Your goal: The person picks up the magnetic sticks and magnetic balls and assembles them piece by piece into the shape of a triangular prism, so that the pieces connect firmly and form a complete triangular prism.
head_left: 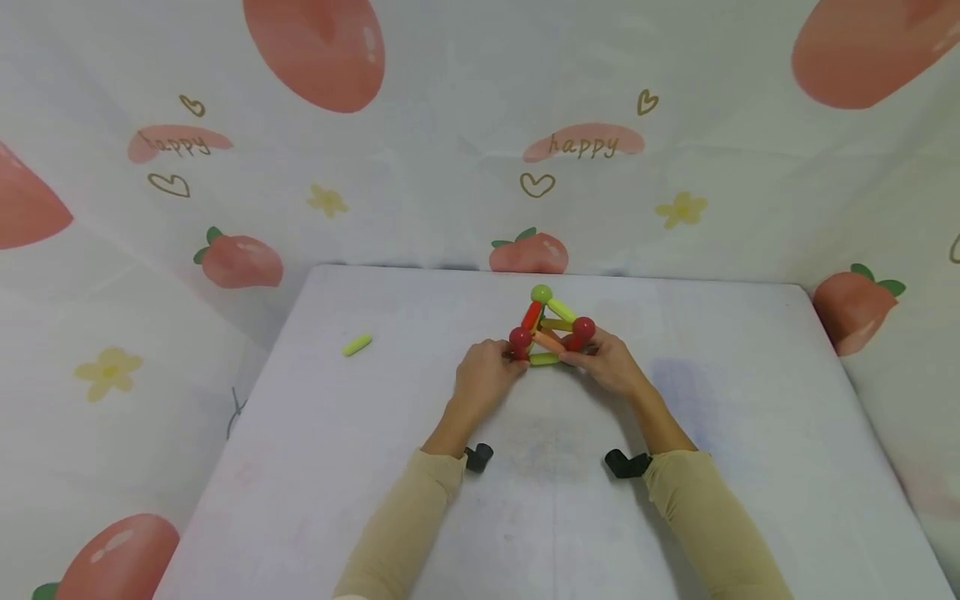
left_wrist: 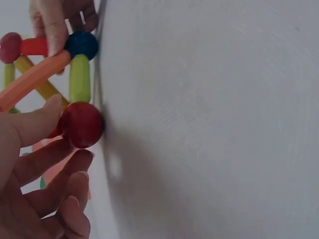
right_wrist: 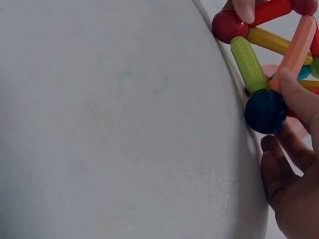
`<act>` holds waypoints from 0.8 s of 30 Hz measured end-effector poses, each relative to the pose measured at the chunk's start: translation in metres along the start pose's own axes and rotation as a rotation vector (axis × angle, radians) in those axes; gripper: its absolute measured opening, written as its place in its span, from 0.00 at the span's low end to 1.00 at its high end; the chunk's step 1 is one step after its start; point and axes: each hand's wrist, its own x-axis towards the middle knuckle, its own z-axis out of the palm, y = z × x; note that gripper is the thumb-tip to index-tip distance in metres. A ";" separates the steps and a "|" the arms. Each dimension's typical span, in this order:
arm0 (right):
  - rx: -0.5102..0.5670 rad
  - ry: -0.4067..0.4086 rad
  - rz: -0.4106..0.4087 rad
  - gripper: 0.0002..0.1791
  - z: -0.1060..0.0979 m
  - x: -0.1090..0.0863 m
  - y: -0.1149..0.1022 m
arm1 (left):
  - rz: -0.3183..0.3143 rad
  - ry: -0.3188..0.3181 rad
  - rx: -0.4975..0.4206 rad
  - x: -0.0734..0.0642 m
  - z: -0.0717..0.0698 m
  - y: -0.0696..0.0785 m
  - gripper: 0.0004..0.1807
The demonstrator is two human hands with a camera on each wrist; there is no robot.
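Observation:
Both hands hold a frame of coloured magnetic sticks and balls [head_left: 557,324], low over the table. A green ball [head_left: 542,293] tops it, with red balls [head_left: 583,327] at mid height. At the lower left, my left hand [head_left: 483,377] pinches the frame beside a red ball [left_wrist: 83,125], its thumb and index finger behind that ball. My right hand [head_left: 617,365] grips the other lower corner, by a dark blue ball [right_wrist: 266,111]; its thumb presses the end of an orange stick [right_wrist: 298,47]. A light green stick [left_wrist: 79,78] joins the red and blue balls.
One loose yellow-green stick [head_left: 357,344] lies to the left on the white table [head_left: 300,467]. A cloth printed with fruit [head_left: 457,167] hangs behind and around the table. Black wrist mounts [head_left: 627,464] stick out from the sleeves.

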 end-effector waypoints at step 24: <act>-0.120 0.008 -0.072 0.11 -0.001 -0.001 -0.003 | 0.135 0.229 -0.185 -0.008 -0.021 0.009 0.24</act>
